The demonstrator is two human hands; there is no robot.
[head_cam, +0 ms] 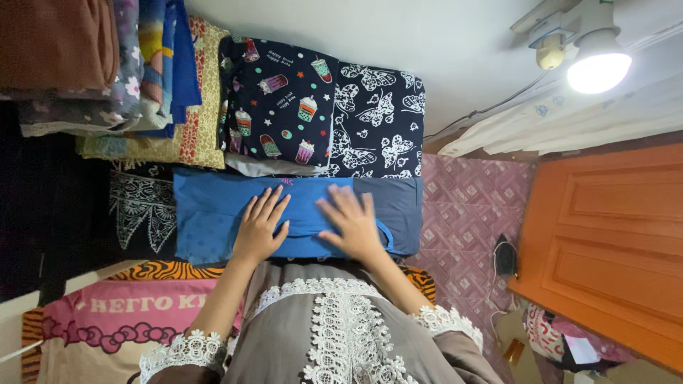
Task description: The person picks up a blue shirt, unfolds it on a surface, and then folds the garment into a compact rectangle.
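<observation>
1. The left hand (260,226) lay flat on a folded blue cloth (295,217), fingers spread and pointing away from the body; its grip was released, pressing rather than grasping.
2. The right hand (353,224) rested beside it on the same cloth, palm down, fingers extended and slightly blurred; its grip was also released, with nothing clasped.
3. The blue cloth sat directly in front of the person's grey lace-trimmed garment (334,327), with a dark cloth printed with drink cups (281,99) and a butterfly-print cloth (377,117) just beyond it.
4. Its long axis ran left to right across the view, crosswise to the person's forearms. Its left part was a brighter blue with a fine pattern, and its right end was a duller grey-blue.
5. As a judgement, uneven pressure from the two palms could have let the upper layer slide over the lower one and skewed the fold, since a loose edge curled near the right hand.
6. A tall stack of folded fabrics (107,64) stood at the upper left; a sideways push of the blue cloth might have nudged the neighbouring pieces out of line.
7. A pink printed pillow (121,320) lay near the left forearm, apart from the cloth.
</observation>
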